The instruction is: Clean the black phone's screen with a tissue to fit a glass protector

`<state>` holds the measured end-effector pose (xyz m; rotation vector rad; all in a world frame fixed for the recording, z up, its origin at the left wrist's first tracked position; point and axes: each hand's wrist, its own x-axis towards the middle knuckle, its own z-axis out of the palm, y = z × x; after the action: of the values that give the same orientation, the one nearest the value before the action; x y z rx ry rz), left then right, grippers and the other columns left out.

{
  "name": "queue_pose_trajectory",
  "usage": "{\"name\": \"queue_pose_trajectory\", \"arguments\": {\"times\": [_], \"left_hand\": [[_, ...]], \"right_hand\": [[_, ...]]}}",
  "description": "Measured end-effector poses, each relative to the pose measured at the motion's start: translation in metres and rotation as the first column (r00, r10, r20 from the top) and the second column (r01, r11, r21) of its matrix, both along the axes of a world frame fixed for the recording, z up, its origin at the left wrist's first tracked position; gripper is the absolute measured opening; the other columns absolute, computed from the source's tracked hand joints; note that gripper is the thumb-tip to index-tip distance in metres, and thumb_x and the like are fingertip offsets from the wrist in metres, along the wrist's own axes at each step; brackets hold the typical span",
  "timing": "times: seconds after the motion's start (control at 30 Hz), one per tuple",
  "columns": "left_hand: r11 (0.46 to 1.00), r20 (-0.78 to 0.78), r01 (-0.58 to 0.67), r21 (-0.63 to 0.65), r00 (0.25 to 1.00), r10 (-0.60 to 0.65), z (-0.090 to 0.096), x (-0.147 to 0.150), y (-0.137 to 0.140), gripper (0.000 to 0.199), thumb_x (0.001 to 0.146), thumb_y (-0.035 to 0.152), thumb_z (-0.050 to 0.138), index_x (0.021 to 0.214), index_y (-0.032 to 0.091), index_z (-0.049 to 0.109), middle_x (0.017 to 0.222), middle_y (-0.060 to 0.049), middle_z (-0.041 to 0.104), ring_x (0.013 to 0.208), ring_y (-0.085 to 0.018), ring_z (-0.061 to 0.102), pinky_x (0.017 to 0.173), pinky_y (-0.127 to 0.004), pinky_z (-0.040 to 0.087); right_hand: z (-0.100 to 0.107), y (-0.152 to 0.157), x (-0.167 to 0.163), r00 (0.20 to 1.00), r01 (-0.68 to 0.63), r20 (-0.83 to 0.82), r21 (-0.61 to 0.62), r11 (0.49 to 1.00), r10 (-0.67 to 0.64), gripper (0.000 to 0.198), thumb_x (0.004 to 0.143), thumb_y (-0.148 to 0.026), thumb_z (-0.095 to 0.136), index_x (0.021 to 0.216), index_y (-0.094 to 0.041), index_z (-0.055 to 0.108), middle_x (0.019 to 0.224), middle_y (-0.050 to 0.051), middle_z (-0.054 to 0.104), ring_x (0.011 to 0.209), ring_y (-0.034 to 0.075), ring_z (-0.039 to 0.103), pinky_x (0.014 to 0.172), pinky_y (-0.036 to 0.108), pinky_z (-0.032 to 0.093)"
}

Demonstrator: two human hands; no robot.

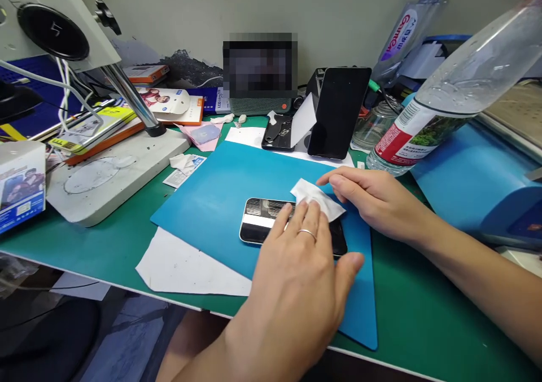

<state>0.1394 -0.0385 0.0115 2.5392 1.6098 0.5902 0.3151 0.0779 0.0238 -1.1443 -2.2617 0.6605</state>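
A phone point(256, 234) lies face up on the blue mat point(203, 190), its glossy black screen reflecting light. My left hand point(296, 275), with a ring on one finger, reaches over it, fingers stretched flat and thumb spread out to the right. Under those fingertips a crumpled white wipe point(317, 198) rests on the phone's far right part. Just right of the wipe is my right hand point(372, 198), loosely bent, the index finger a little apart from the thumb. Nothing shows in it. Part of the phone is hidden beneath my left hand and the wipe.
Behind the mat, a dark phone screen point(340, 114) leans upright beside an opened phone point(277, 131). Plastic bottles point(449, 105) tilt at the right. A microscope stand base point(101, 173) and boxes occupy the left. White paper point(186, 266) sticks out under the mat.
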Motion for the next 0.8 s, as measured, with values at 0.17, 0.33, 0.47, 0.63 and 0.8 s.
{"name": "queue_pose_trajectory", "arguments": {"times": [0.17, 0.33, 0.47, 0.63, 0.8], "left_hand": [[0.999, -0.015, 0.039, -0.005, 0.999, -0.039, 0.001, 0.011, 0.000, 0.068, 0.116, 0.050, 0.027, 0.155, 0.001, 0.053, 0.161, -0.018, 0.053, 0.154, -0.033, 0.047, 0.129, -0.050, 0.038], [0.998, -0.024, 0.049, -0.048, 0.998, -0.051, 0.002, -0.003, 0.000, 0.067, 0.116, 0.051, 0.023, 0.158, 0.007, 0.050, 0.166, -0.012, 0.048, 0.158, -0.026, 0.041, 0.130, -0.050, 0.036], [0.997, -0.054, -0.042, -0.069, 0.998, 0.038, 0.003, -0.032, -0.001, 0.065, 0.116, 0.052, 0.023, 0.157, 0.010, 0.052, 0.165, -0.010, 0.049, 0.158, -0.025, 0.041, 0.132, -0.052, 0.033], [0.989, -0.071, -0.134, -0.055, 0.989, 0.130, 0.002, -0.069, -0.003, 0.051, 0.117, 0.035, 0.027, 0.158, 0.016, 0.052, 0.165, -0.003, 0.051, 0.157, -0.022, 0.043, 0.132, -0.056, 0.031], [0.990, -0.084, -0.142, -0.009, 0.986, 0.141, 0.000, -0.085, -0.010, 0.050, 0.114, 0.027, 0.031, 0.158, 0.015, 0.052, 0.164, -0.004, 0.051, 0.153, -0.024, 0.049, 0.129, -0.056, 0.038]], "right_hand": [[-0.003, 0.001, 0.004, 1.000, 0.005, -0.025, 0.006, 1.000, -0.005, 0.047, 0.105, -0.054, 0.047, 0.096, -0.022, 0.079, 0.067, 0.001, 0.066, 0.061, 0.019, 0.058, 0.062, 0.032, 0.045], [-0.004, 0.001, 0.005, 0.999, 0.015, -0.038, 0.007, 1.000, -0.014, 0.049, 0.103, -0.059, 0.048, 0.098, -0.023, 0.081, 0.067, 0.001, 0.066, 0.061, 0.019, 0.058, 0.062, 0.033, 0.045], [0.000, 0.001, 0.003, 1.000, 0.014, 0.023, 0.015, 1.000, -0.014, 0.052, 0.102, -0.061, 0.046, 0.098, -0.023, 0.081, 0.059, 0.001, 0.060, 0.065, 0.024, 0.063, 0.070, 0.038, 0.049], [0.001, 0.000, 0.002, 0.996, 0.043, 0.078, 0.000, 0.999, -0.043, 0.052, 0.102, -0.061, 0.045, 0.103, -0.024, 0.081, 0.058, 0.001, 0.056, 0.073, 0.027, 0.067, 0.076, 0.041, 0.051], [0.000, -0.001, 0.001, 0.996, 0.028, 0.089, -0.020, 0.999, -0.026, 0.051, 0.102, -0.061, 0.046, 0.102, -0.024, 0.081, 0.064, 0.002, 0.063, 0.070, 0.025, 0.065, 0.075, 0.040, 0.052]]}}
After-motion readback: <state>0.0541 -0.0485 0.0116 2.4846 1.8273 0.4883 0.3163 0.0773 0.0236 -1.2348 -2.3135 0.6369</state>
